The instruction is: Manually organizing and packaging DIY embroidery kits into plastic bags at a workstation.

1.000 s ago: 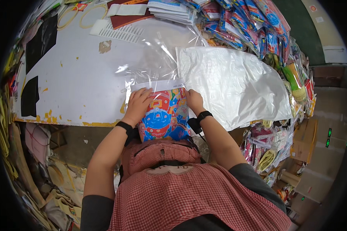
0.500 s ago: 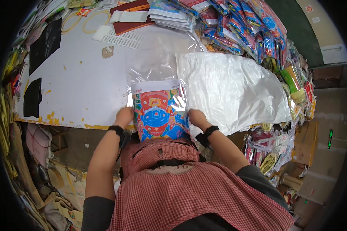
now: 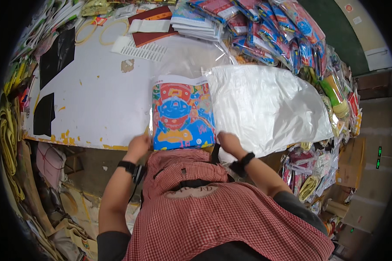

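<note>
A clear plastic bag (image 3: 183,65) lies on the table in front of me, its far part spread out beyond a printed pack (image 3: 184,114) inside it. The pack is brightly coloured in red, blue and orange, with a white strip along its far edge. My left hand (image 3: 140,147) is closed at the bag's near left edge. At the near right edge my right hand (image 3: 229,143) is closed too, beside the white plastic sheet (image 3: 270,106). The bag's edges in my fingers are mostly hidden.
Wrapped colourful packs (image 3: 265,30) are piled at the far right, next to a stack of printed sheets (image 3: 196,21). Dark red folders (image 3: 152,35), a label sheet (image 3: 137,48) and yellow rings (image 3: 85,32) lie at the back. Black pieces (image 3: 56,56) lie at left.
The printed pack has shifted away from me over the table and lies flatter, with more of its near part showing. Both my hands have come a little nearer to my body.
</note>
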`<state>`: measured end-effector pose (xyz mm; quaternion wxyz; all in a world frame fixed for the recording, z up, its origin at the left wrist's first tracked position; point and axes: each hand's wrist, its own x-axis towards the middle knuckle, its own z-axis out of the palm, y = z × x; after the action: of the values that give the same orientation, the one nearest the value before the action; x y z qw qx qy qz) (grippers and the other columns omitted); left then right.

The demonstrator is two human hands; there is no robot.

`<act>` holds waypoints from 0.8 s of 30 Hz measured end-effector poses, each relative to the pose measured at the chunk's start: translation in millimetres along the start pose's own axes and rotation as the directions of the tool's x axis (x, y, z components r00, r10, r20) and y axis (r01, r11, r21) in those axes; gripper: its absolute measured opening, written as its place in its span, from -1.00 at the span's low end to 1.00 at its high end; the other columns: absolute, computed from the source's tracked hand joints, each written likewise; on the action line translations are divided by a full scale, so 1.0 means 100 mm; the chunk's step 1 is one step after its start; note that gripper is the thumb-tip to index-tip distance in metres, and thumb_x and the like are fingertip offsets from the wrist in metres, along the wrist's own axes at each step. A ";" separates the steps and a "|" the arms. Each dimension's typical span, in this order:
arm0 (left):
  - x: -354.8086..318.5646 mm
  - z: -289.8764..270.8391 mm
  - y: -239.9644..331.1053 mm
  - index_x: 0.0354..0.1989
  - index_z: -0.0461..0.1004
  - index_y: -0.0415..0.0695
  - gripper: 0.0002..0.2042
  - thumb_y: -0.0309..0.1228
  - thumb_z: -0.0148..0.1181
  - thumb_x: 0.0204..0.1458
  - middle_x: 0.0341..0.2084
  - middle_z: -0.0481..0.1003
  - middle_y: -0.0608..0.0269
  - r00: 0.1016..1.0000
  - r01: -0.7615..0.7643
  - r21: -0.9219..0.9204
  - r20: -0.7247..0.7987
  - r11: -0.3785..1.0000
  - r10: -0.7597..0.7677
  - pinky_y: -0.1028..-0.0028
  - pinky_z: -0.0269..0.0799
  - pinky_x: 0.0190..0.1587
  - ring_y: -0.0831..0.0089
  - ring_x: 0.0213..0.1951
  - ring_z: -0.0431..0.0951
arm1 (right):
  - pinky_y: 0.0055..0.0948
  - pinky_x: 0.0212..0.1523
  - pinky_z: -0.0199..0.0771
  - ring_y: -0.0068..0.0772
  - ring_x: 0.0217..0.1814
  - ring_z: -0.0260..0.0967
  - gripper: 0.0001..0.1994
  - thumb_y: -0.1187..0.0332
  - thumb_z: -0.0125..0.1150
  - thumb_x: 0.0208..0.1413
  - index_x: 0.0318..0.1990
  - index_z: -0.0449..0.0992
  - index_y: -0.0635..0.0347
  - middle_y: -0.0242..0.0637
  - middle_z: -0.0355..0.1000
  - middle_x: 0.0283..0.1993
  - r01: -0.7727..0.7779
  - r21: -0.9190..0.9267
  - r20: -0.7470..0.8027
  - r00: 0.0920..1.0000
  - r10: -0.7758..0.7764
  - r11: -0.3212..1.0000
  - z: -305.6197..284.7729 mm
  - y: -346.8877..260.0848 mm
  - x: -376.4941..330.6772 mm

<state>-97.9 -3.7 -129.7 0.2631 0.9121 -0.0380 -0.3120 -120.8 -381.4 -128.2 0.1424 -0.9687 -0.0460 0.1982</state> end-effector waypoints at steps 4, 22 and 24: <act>-0.61 0.27 -0.02 -0.24 0.48 -0.20 -0.78 -0.47 0.06 -0.09 -0.32 0.46 -0.16 0.980 0.132 -0.542 0.196 0.830 -0.028 0.28 0.34 -0.16 0.15 -0.19 0.47 | -0.11 -0.37 0.38 0.02 -0.34 0.41 -0.77 0.25 -0.05 0.00 -0.35 0.48 0.16 -0.06 0.45 -0.38 -0.007 0.289 0.198 0.979 -0.052 0.957 0.53 0.09 -0.71; -0.13 0.41 -0.12 -0.44 0.39 -0.32 -0.75 -0.33 0.18 -0.10 -0.51 0.47 0.05 0.981 0.028 -0.566 -0.143 0.824 -0.131 0.44 0.38 -0.34 0.30 -0.38 0.49 | -0.38 -0.49 0.38 -0.35 -0.57 0.41 -0.70 0.17 0.07 0.00 -0.49 0.45 0.28 -0.17 0.41 -0.63 -0.013 0.229 -0.011 1.000 0.016 0.973 -0.09 -0.08 0.17; -0.08 0.38 -0.13 -0.39 0.37 -0.33 -0.71 -0.33 0.22 -0.14 -0.45 0.47 0.03 0.979 0.076 -0.473 -0.130 0.878 -0.156 0.41 0.37 -0.31 0.26 -0.32 0.48 | -0.36 -0.44 0.38 -0.29 -0.53 0.41 -0.68 0.14 0.08 0.00 -0.50 0.45 0.27 -0.21 0.44 -0.57 -0.052 0.515 0.162 0.986 -0.038 0.856 -0.36 -0.48 0.41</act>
<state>-128.0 -7.8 -156.7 0.4572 0.8455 0.1146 -0.2509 -70.1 -338.6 -97.2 0.3924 -0.8749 0.0008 0.2838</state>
